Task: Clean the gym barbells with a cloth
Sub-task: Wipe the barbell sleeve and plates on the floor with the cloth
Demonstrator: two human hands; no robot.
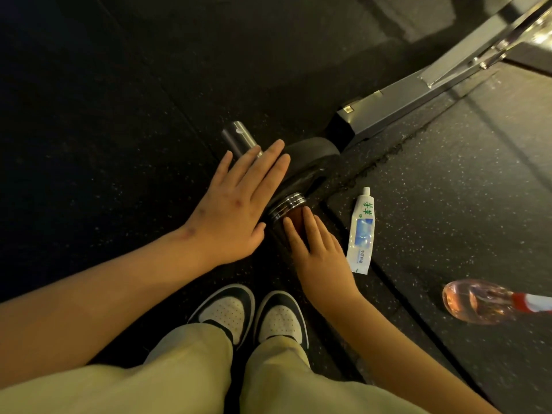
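A barbell lies on the dark rubber floor, its steel sleeve end [237,137] pointing up and left, a black weight plate [310,156] on it and a ribbed chrome collar [288,204] below the plate. My left hand [236,204] lies flat with straight fingers over the sleeve and the plate's edge. My right hand [316,249] rests with straight fingers on the bar shaft just below the collar. No cloth is in view.
A white toothpaste tube [361,231] lies on the floor right of my right hand. A clear bottle of pinkish liquid [478,300] lies at the right edge. A grey metal rack foot [397,106] runs to the upper right. My two shoes [251,315] stand below the bar.
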